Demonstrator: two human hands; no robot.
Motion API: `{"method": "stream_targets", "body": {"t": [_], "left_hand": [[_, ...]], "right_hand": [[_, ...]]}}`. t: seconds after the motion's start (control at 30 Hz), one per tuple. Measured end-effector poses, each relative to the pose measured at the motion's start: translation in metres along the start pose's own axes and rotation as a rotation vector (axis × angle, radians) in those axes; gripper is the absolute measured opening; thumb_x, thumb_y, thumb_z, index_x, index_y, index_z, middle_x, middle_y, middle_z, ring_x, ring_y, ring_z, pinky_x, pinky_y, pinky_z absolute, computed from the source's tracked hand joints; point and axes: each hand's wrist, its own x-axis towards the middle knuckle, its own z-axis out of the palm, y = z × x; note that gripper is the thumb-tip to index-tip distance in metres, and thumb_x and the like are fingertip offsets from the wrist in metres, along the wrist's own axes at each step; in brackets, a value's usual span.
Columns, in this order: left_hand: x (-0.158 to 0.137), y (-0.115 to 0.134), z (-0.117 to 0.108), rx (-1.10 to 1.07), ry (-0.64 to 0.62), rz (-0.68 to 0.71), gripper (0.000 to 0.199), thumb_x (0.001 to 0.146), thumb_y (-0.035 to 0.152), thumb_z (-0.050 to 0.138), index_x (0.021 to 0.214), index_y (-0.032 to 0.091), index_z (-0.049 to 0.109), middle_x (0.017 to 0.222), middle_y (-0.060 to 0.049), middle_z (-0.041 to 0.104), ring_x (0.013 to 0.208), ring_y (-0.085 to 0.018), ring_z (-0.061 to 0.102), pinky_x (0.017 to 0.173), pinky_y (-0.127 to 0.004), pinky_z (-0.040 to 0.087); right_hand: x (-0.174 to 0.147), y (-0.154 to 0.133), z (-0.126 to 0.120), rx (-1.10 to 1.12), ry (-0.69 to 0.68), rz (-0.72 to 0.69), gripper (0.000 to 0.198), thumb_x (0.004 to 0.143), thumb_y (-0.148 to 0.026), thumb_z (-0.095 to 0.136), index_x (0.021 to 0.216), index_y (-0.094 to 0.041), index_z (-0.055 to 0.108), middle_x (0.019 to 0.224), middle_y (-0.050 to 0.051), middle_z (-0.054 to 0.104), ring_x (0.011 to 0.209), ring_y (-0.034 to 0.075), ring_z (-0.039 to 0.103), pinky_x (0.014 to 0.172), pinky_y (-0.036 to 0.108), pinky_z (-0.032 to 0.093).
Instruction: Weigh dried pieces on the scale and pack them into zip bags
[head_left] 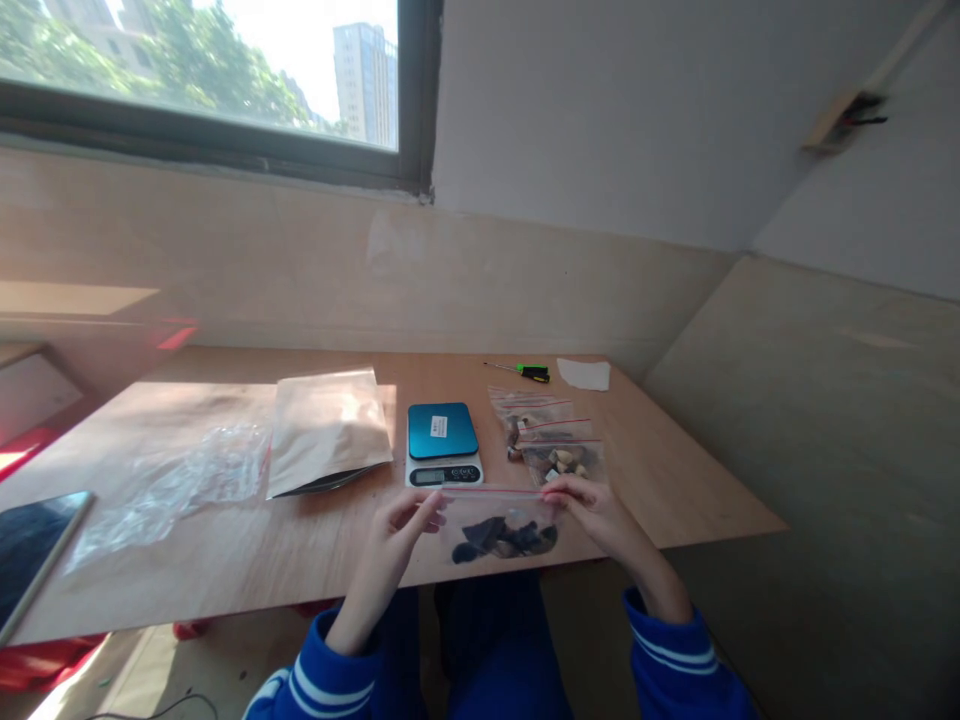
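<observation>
Blue sleeves (334,665); left hand (401,525), right hand (592,510) pinching zip bag (491,505) near top, dark pieces (506,538) inside.

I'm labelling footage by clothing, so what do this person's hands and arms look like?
The left hand and right hand are ungloved, with no rings or watch that I can make out. The left sleeve and right sleeve are blue, with white stripes around them near the wrist.
</observation>
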Motion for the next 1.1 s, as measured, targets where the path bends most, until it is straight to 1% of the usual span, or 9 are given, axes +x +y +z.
{"method": "stream_targets", "body": {"t": [0.2,0.33,0.43,0.5,0.63,0.73,0.9,1.0,1.1], "left_hand": [[0.008,-0.014,-0.019,0.032,0.031,-0.004,0.038,0.070,0.055,0.070,0.078,0.018,0.073,0.081,-0.011,0.072,0.069,-0.021,0.068,0.062,-0.033,0.055],[0.005,-0.006,-0.050,0.122,0.127,-0.017,0.044,0.067,0.060,0.069,0.078,0.017,0.072,0.081,-0.010,0.073,0.069,-0.022,0.068,0.062,-0.033,0.056],[0.004,-0.002,-0.075,0.218,0.232,-0.032,0.045,0.069,0.060,0.067,0.084,0.018,0.071,0.087,-0.009,0.073,0.076,-0.023,0.069,0.068,-0.034,0.056],[0.005,-0.003,-0.091,0.271,0.303,-0.021,0.045,0.069,0.061,0.065,0.085,0.019,0.070,0.090,-0.008,0.073,0.085,-0.025,0.068,0.072,-0.034,0.057],[0.011,-0.008,-0.119,0.411,0.399,0.011,0.046,0.069,0.063,0.060,0.087,0.021,0.068,0.098,-0.007,0.072,0.091,-0.027,0.068,0.081,-0.039,0.055],[0.019,-0.005,-0.132,0.561,0.432,0.059,0.045,0.073,0.060,0.056,0.093,0.022,0.067,0.104,-0.007,0.070,0.093,-0.027,0.067,0.082,-0.040,0.054],[0.041,-0.014,-0.150,0.894,0.336,0.273,0.049,0.079,0.054,0.048,0.111,0.020,0.063,0.112,-0.012,0.063,0.106,-0.030,0.060,0.091,-0.046,0.049],[0.054,-0.035,-0.162,1.114,0.229,0.332,0.056,0.079,0.052,0.049,0.121,0.016,0.058,0.123,-0.017,0.058,0.118,-0.036,0.053,0.099,-0.052,0.043],[0.063,-0.047,-0.171,1.236,0.135,0.328,0.047,0.082,0.041,0.045,0.121,0.019,0.059,0.125,-0.015,0.060,0.119,-0.035,0.054,0.098,-0.051,0.043]], "right_hand": [[0.008,0.041,-0.068,-0.078,-0.045,0.188,0.036,0.082,-0.048,0.057,0.086,-0.019,0.076,0.088,0.011,0.076,0.079,0.025,0.068,0.071,0.034,0.053],[0.012,0.084,-0.083,-0.236,0.237,0.220,0.046,0.082,-0.054,0.052,0.095,-0.014,0.071,0.098,0.019,0.072,0.090,0.030,0.066,0.083,0.043,0.052],[0.004,0.102,-0.061,-0.540,0.608,0.194,0.058,0.085,-0.055,0.047,0.118,-0.009,0.060,0.119,0.026,0.061,0.111,0.037,0.057,0.092,0.057,0.045],[-0.007,0.105,-0.029,-0.685,0.748,0.187,0.065,0.088,-0.054,0.043,0.131,-0.006,0.050,0.135,0.030,0.049,0.127,0.041,0.044,0.097,0.063,0.040],[-0.026,0.098,0.046,-0.708,0.726,0.319,0.074,0.091,-0.056,0.035,0.140,-0.001,0.040,0.147,0.034,0.030,0.137,0.047,0.030,0.100,0.066,0.035],[-0.022,0.088,0.081,-0.715,0.662,0.442,0.074,0.093,-0.051,0.029,0.144,0.003,0.033,0.152,0.035,0.022,0.142,0.047,0.020,0.106,0.065,0.028],[0.019,0.071,0.082,-0.692,0.587,0.639,0.071,0.095,-0.044,0.029,0.150,0.000,0.024,0.156,0.033,0.015,0.146,0.045,0.012,0.106,0.068,0.025],[0.043,0.068,0.074,-0.609,0.581,0.647,0.069,0.096,-0.042,0.031,0.149,0.001,0.022,0.154,0.037,0.015,0.146,0.045,0.010,0.103,0.072,0.025],[0.049,0.060,0.074,-0.527,0.651,0.582,0.070,0.095,-0.045,0.035,0.148,0.000,0.024,0.154,0.037,0.017,0.146,0.046,0.009,0.104,0.075,0.019]]}}
